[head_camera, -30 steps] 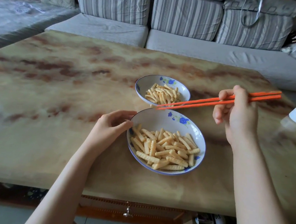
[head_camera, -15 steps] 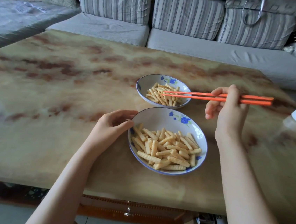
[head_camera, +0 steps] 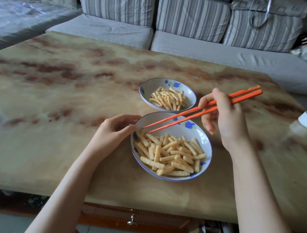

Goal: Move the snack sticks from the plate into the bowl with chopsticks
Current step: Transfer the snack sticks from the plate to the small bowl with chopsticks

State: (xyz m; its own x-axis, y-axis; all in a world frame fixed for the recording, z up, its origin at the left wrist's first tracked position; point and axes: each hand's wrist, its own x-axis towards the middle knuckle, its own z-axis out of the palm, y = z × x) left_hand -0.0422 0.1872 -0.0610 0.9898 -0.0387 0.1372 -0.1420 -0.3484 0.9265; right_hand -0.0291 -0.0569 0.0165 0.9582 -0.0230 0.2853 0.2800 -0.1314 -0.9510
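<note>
Orange chopsticks (head_camera: 202,112) poised over the plate (head_camera: 208,141), tips carrying nothing.
My right hand (head_camera: 224,116) grips the chopsticks above their middle, fingers curled round them. The tips sit slightly apart over the bare far-left part of the plate, just short of the snack sticks (head_camera: 169,154) heaped in its near half. My left hand (head_camera: 113,131) curls thumb and fingers on the plate's left rim. The bowl (head_camera: 146,86), just beyond the plate on the surface (head_camera: 55,106), holds a smaller pile.
</note>
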